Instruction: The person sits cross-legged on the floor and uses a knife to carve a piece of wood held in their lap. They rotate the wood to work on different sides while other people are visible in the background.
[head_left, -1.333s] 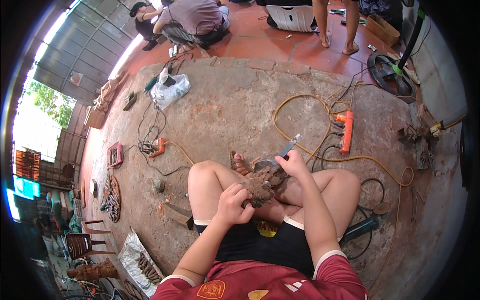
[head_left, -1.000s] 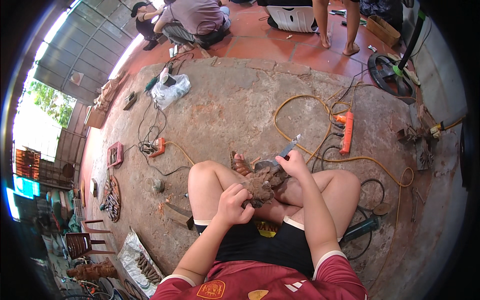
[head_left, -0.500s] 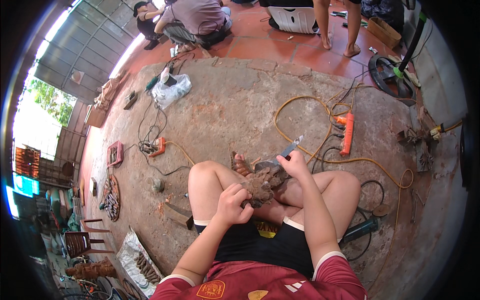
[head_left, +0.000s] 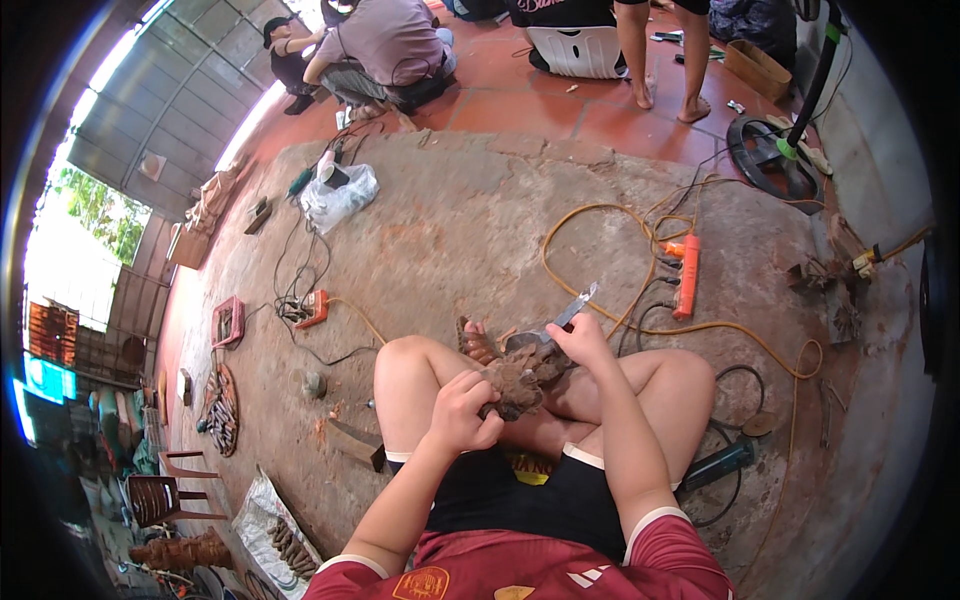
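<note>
The left fingers (head_left: 470,390) curled round the near edge of the lump (head_left: 516,388); the right fingers (head_left: 562,338) pinched a grey strip (head_left: 572,310) beside it; the lump, over the crossed legs (head_left: 645,405), looked stiff, fairly heavy, rough, perhaps brittle at its edges; its thick body seemed the surest hold.

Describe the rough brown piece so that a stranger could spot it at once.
Find the seated person's crossed legs, lower centre. Just beyond the black shorts, the left hand grips the rough brown piece. Its lumpy, uneven surface sets it apart from the straight grey tool in the right hand.
</note>
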